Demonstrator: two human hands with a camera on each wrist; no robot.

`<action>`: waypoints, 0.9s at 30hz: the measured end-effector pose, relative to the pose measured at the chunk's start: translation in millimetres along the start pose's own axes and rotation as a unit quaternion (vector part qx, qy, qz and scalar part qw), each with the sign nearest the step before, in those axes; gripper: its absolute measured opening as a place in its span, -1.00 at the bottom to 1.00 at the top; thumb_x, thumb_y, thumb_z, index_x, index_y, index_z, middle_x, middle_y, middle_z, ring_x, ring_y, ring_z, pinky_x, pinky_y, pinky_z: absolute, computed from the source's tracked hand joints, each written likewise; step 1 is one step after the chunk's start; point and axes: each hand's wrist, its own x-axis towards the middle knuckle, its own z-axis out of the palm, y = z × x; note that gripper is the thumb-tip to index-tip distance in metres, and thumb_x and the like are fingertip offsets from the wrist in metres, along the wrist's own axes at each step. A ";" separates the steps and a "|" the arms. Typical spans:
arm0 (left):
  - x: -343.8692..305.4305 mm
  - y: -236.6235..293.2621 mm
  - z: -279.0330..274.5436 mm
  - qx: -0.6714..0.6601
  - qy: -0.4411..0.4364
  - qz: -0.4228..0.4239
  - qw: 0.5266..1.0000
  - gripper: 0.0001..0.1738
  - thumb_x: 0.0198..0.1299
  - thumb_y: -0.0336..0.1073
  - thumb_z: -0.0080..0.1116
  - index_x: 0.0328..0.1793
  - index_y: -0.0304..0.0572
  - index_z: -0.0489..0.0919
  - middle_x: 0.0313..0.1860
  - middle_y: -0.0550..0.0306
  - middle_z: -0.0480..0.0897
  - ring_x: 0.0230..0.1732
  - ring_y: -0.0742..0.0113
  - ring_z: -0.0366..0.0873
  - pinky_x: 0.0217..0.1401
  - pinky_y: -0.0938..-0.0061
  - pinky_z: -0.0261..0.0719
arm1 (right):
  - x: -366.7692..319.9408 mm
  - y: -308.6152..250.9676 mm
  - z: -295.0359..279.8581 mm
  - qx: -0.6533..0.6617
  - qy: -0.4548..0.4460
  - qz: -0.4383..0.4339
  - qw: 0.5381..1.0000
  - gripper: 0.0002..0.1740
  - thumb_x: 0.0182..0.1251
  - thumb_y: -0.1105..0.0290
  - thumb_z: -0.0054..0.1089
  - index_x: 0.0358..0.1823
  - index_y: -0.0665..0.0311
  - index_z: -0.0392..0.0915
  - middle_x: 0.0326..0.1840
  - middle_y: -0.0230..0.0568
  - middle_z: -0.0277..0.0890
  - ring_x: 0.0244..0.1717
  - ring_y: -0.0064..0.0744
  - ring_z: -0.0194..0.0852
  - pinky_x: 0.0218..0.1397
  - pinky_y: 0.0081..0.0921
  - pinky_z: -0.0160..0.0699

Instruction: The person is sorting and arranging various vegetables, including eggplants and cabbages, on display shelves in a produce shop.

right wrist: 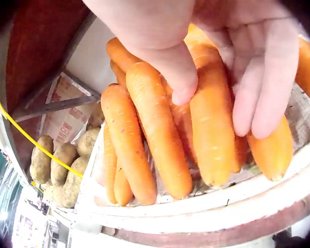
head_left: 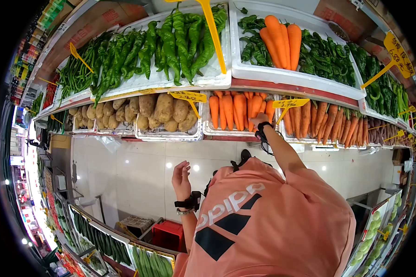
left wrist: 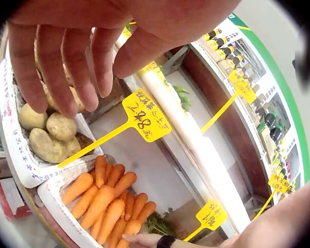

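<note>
Carrots [head_left: 239, 108] lie in a white foam tray in the lower row, and my right hand [head_left: 260, 121] is among them at the tray's right side. The right wrist view shows this hand [right wrist: 227, 57] around a carrot [right wrist: 213, 134], thumb on one side and fingers on the other; two fingertips lie by another carrot [right wrist: 274, 150]. My left hand [head_left: 182, 180] hangs above the floor with loosely bent fingers, holding nothing. In the left wrist view this hand [left wrist: 88, 57] shows in front of potatoes [left wrist: 61, 127], with the carrots [left wrist: 101, 206] below.
Potatoes [head_left: 164, 113] fill trays to the left, and darker carrots [head_left: 326, 121] lie to the right. Green peppers [head_left: 180, 44] and several large carrots [head_left: 282, 41] are on the upper shelf. Yellow price signs [head_left: 291, 103] stick out. Behind are a red crate [head_left: 167, 235] and cucumbers [head_left: 101, 237].
</note>
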 end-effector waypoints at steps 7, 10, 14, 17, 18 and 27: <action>-3.6 6.4 13.2 -0.010 0.002 0.001 1.000 -0.70 0.51 -0.30 -0.03 0.22 -0.26 0.54 0.09 0.08 0.65 0.07 0.33 0.60 0.10 0.45 0.52 | -2.2 3.8 12.2 -0.220 0.155 -0.122 0.955 -0.37 0.25 -0.20 0.20 -0.31 0.36 0.69 -0.32 -0.05 0.71 -0.12 -0.08 0.70 -0.03 -0.24 0.65; 0.1 0.4 15.1 0.005 -0.011 0.008 1.000 -0.66 0.51 -0.23 -0.02 0.24 -0.26 0.52 0.11 0.05 0.65 0.10 0.28 0.61 0.11 0.40 0.57 | -57.9 -39.8 -13.5 -0.124 -0.004 -0.260 0.958 -0.42 0.27 -0.15 0.22 -0.30 0.35 0.63 -0.22 0.01 0.68 -0.12 0.00 0.66 -0.07 -0.19 0.61; 5.7 -3.8 23.1 0.003 -0.042 0.000 0.999 -0.66 0.51 -0.21 0.00 0.24 -0.26 0.52 0.12 0.06 0.66 0.09 0.29 0.62 0.12 0.41 0.56 | -219.1 -155.3 -112.9 0.109 0.037 -0.489 0.865 -0.64 0.35 0.12 0.28 -0.34 0.30 0.51 -0.53 -0.17 0.56 -0.49 -0.28 0.60 -0.37 -0.32 0.55; 10.2 4.7 31.2 0.001 -0.065 0.003 0.998 -0.66 0.51 -0.21 0.00 0.24 -0.26 0.53 0.13 0.06 0.66 0.09 0.30 0.62 0.12 0.41 0.56 | -271.3 -203.0 -191.6 0.108 0.279 -0.493 0.817 -0.75 0.36 0.25 0.29 -0.19 0.29 0.51 -0.53 -0.19 0.55 -0.52 -0.35 0.57 -0.38 -0.43 0.56; 11.1 7.0 32.0 0.002 -0.067 0.010 0.998 -0.66 0.51 -0.21 0.00 0.24 -0.26 0.53 0.12 0.06 0.66 0.09 0.30 0.62 0.12 0.42 0.56 | -282.6 -212.6 -213.6 0.123 0.316 -0.503 0.795 -0.74 0.34 0.25 0.32 -0.19 0.29 0.52 -0.46 -0.16 0.58 -0.49 -0.34 0.61 -0.37 -0.42 0.58; 8.2 -3.0 31.9 -0.015 -0.052 0.050 0.997 -0.72 0.52 -0.27 0.00 0.22 -0.19 0.56 0.03 0.19 0.67 0.03 0.43 0.60 0.06 0.54 0.51 | -138.5 -206.4 -296.4 -0.251 0.373 -0.339 0.826 -0.48 0.31 -0.01 0.20 -0.05 0.37 0.52 -0.12 0.24 0.63 -0.04 0.21 0.60 0.02 0.04 0.58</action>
